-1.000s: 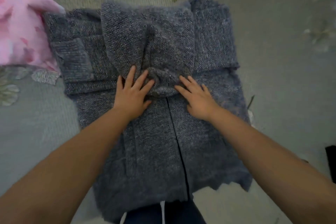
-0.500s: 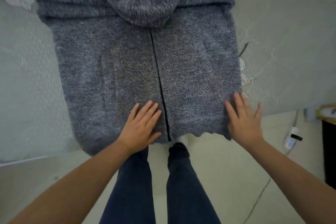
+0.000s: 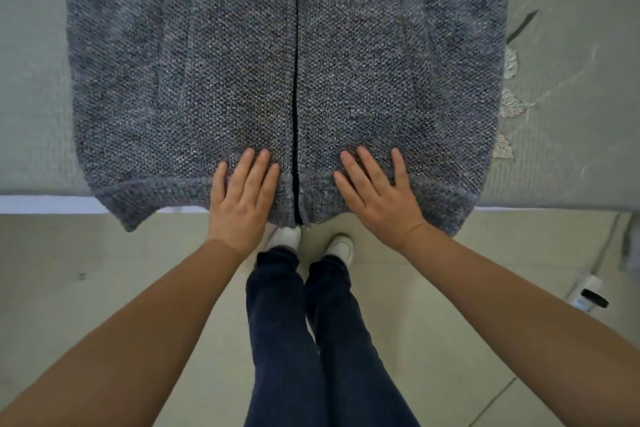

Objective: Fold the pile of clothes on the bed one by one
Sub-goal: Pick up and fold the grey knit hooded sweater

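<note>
A grey knitted zip-up cardigan (image 3: 214, 55) lies flat on the bed (image 3: 31, 87), its dark zip line running down the middle. Its ribbed hem hangs slightly over the bed's front edge. My left hand (image 3: 242, 198) rests flat on the hem just left of the zip, fingers straight. On the other side of the zip, my right hand (image 3: 375, 191) lies flat on the hem with its fingers spread. The cardigan's upper part, with hood and sleeves, is out of view.
The bed's front edge (image 3: 45, 201) runs across the middle of the view, with pale tiled floor (image 3: 104, 270) below it. My legs in dark trousers and white shoes stand at the edge. A white plug and cable (image 3: 588, 291) lie on the floor at the right.
Both hands slid from the folded hood down to the hem. Since half a second ago the right hand moved in from the right corner toward the zip, and the view tilted downward.
</note>
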Motion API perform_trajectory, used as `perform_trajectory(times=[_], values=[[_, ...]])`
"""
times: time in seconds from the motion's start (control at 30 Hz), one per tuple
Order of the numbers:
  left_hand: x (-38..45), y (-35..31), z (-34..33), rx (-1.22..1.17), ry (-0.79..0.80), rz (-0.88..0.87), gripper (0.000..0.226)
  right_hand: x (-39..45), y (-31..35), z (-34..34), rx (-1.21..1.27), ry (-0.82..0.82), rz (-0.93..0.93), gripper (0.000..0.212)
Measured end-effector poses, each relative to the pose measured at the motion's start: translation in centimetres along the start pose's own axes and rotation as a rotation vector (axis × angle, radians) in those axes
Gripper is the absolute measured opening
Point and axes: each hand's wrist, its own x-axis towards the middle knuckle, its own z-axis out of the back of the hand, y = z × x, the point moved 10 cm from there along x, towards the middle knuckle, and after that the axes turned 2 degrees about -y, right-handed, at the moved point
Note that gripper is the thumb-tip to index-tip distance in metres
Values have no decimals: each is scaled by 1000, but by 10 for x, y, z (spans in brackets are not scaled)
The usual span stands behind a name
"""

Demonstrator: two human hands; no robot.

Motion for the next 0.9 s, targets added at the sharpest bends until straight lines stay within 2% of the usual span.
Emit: perform_trajectory(times=[0.13, 0.3, 0.4, 0.47, 0.57, 0.77, 0.83, 0.9], values=[[-2, 0, 1, 5, -87, 15, 40, -2, 2, 2, 37, -30, 29, 35], [-3, 1, 3, -26, -37, 65, 49, -7, -11, 30, 239, -39, 8, 43], [-11, 24, 5, -38, 74, 314, 77, -17, -18, 49, 340, -47, -58, 47], [-20, 43, 6, -110, 146, 446, 76, -23, -22, 57, 322, -51, -110, 48], [-22, 59, 11, -198, 140, 421, 66, -23, -25, 57, 282, -17, -164, 49], [-48, 68, 24, -298, 324, 397, 63, -27, -6, 43, 222, 214, -203, 74], [-63, 68, 32, -304, 383, 370, 62, -36, 8, 36, 218, 350, -155, 71], [-76, 68, 42, -280, 454, 344, 62, -55, 18, 26, 255, 573, -149, 67]])
